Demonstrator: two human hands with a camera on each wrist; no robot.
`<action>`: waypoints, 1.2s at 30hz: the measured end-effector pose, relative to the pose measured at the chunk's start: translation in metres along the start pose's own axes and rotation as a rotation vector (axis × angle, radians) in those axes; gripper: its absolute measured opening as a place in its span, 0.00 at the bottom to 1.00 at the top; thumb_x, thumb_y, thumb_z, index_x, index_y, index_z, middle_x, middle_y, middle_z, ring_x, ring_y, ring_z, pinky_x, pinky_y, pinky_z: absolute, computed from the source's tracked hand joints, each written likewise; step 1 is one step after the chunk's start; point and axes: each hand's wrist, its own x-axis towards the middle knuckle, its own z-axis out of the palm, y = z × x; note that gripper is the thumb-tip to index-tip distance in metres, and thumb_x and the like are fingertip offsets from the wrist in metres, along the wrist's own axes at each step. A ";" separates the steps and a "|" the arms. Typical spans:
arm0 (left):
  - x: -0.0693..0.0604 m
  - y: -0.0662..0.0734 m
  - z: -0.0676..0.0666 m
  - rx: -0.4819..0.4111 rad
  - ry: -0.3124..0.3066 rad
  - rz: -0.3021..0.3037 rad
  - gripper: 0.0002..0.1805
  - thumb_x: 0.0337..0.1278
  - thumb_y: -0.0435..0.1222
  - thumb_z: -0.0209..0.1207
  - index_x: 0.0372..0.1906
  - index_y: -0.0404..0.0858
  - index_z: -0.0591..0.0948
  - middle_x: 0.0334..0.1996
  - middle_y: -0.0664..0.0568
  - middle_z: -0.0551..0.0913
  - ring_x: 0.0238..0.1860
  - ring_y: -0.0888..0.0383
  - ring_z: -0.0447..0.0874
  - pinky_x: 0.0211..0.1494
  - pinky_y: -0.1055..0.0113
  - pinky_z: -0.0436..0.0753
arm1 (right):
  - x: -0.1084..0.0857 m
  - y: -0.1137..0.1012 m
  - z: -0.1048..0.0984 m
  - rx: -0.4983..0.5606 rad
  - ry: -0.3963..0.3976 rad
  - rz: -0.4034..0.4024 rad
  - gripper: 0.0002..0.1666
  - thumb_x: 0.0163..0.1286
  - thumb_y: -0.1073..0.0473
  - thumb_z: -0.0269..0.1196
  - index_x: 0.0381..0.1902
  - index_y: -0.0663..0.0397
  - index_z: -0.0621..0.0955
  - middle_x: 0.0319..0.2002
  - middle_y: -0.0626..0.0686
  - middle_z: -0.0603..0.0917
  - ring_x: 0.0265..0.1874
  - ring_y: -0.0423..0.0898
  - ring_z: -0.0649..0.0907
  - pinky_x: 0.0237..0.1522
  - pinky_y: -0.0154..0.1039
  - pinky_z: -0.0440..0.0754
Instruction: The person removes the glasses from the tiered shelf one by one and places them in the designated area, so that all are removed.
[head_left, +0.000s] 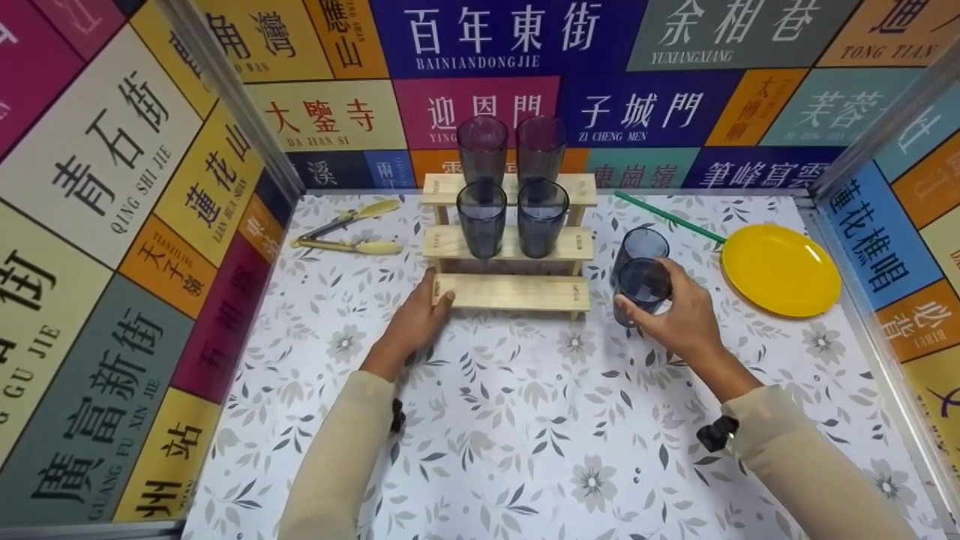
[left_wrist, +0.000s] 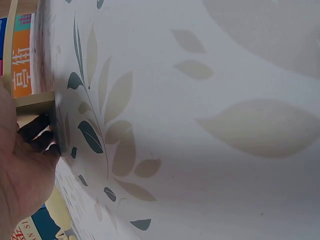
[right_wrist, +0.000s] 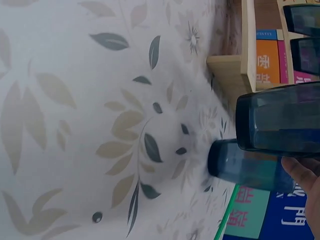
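A three-step wooden rack (head_left: 517, 292) stands on the table; my left hand (head_left: 415, 321) grips the left end of its lowest step, thumb on top. Its other fingers (left_wrist: 37, 132) reach round the end of that step in the left wrist view. With fingers and thumb around its side, my right hand (head_left: 684, 315) holds a dark tinted drinking glass (right_wrist: 282, 120) upright, its base raised off the table. Just behind it a second such glass (head_left: 645, 241) stands on the table. Two glasses (head_left: 481, 229) stand on the middle step and two more (head_left: 482, 150) on the top step.
Left of the rack lie tongs (head_left: 349, 225) with pale yellow tips. A yellow plate (head_left: 781, 270) is at the right, with a thin green stick (head_left: 667, 215) reaching to its edge. Panels with printed characters (head_left: 480, 37) enclose the back and sides of the floral-covered table (head_left: 510, 435).
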 end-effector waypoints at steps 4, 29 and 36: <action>0.000 -0.001 0.000 0.001 -0.027 -0.017 0.47 0.90 0.62 0.41 0.92 0.35 0.44 0.88 0.33 0.58 0.87 0.36 0.61 0.88 0.42 0.66 | -0.002 0.013 -0.007 -0.018 0.028 0.025 0.52 0.59 0.48 0.87 0.72 0.67 0.77 0.58 0.69 0.89 0.54 0.67 0.90 0.55 0.63 0.88; -0.001 0.001 -0.001 0.015 -0.012 -0.018 0.46 0.90 0.60 0.41 0.92 0.36 0.45 0.87 0.32 0.59 0.87 0.36 0.63 0.88 0.43 0.66 | 0.027 0.080 -0.033 -0.014 -0.074 0.450 0.64 0.69 0.30 0.77 0.86 0.59 0.62 0.76 0.74 0.75 0.77 0.73 0.72 0.83 0.69 0.65; -0.001 0.002 -0.002 -0.031 -0.028 -0.032 0.47 0.90 0.61 0.42 0.92 0.36 0.45 0.89 0.33 0.55 0.88 0.37 0.58 0.89 0.42 0.63 | 0.034 0.091 -0.027 0.027 -0.061 0.486 0.62 0.69 0.31 0.77 0.85 0.59 0.63 0.77 0.71 0.75 0.78 0.71 0.71 0.84 0.66 0.63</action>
